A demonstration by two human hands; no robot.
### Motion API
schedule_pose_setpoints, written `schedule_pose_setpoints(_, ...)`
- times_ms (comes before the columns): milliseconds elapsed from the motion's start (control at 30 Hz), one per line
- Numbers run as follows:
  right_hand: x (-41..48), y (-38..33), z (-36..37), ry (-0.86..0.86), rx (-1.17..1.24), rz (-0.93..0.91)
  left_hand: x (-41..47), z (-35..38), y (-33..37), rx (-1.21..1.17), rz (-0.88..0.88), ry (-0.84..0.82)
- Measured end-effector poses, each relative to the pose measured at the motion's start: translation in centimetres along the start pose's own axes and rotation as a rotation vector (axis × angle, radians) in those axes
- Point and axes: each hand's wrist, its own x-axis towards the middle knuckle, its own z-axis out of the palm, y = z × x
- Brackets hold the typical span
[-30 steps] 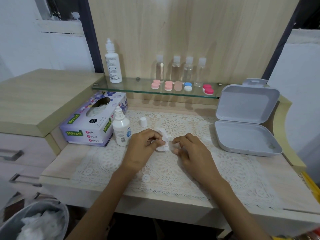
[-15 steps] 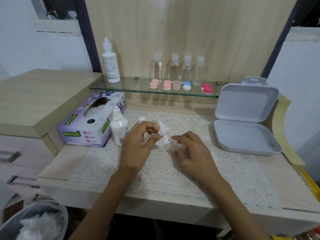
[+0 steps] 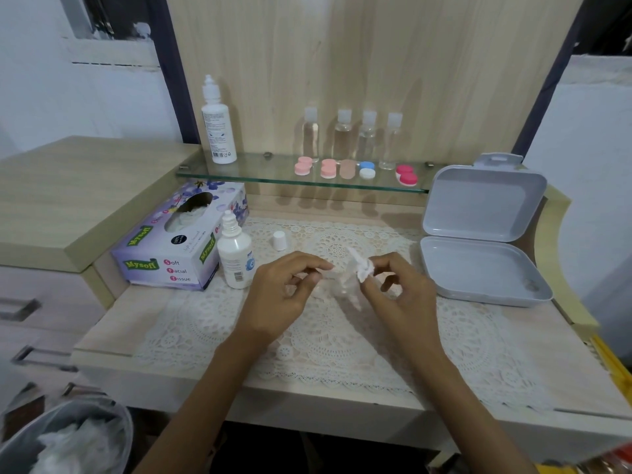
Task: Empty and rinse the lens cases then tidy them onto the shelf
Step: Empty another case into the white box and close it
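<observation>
**Wiping Stage, Most Cases Shelved**

Looks close to finished. Five lens cases (image 3: 347, 168) lined up, capped, on the shelf (image 3: 266, 170), beyond and above both hands and well apart from either grip. Box (image 3: 478, 271) lying open just right of the right hand (image 3: 402, 292), with nothing plain to see inside, so probably emptied of cases. Bottle (image 3: 236, 261) standing uncapped just left of the left hand (image 3: 277, 295), its cap (image 3: 279, 240) loose a little beyond that hand's fingertips. Rinsing likely over, or nearly so.

Right thumb and fingertips pinching a crumpled tissue (image 3: 363, 268), held toward the left hand. Left fingers curled, thumb tip near forefinger; no telling about any small thing inside that pinch. Between the two hands, just below the tissue, a pale blurred shape: perhaps a tail of tissue, perhaps a clear case part. Cannot tell which.

Left to do, at a guess: finishing any wiping, discarding the tissue, capping the bottle, and shelving any last case not yet up there.
</observation>
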Motion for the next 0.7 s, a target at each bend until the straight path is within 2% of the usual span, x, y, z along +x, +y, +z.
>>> schedule_pose_setpoints(100,0.1,0.2,-0.1,0.113,0.003,0.112,0.0,0.1,-0.6,0.166,-0.068,-0.006)
schedule_pose_setpoints(233,0.1,0.7,0.1,0.096,-0.114,0.124,-0.2,0.5,-0.7,0.235,-0.145,-0.093)
schedule_pose_setpoints(433,-0.2,0.5,0.6,0.011,-0.238,0.045,0.0,0.5,-0.7,0.234,-0.168,-0.160)
schedule_pose_setpoints(567,-0.2,0.8,0.9,-0.061,-0.405,-0.135,-0.1,0.5,-0.9,0.205,-0.176,-0.154)
schedule_pose_setpoints(700,-0.2,1.1,1.4,-0.125,-0.542,-0.164,-0.1,0.6,-1.0,0.178,-0.194,-0.156)
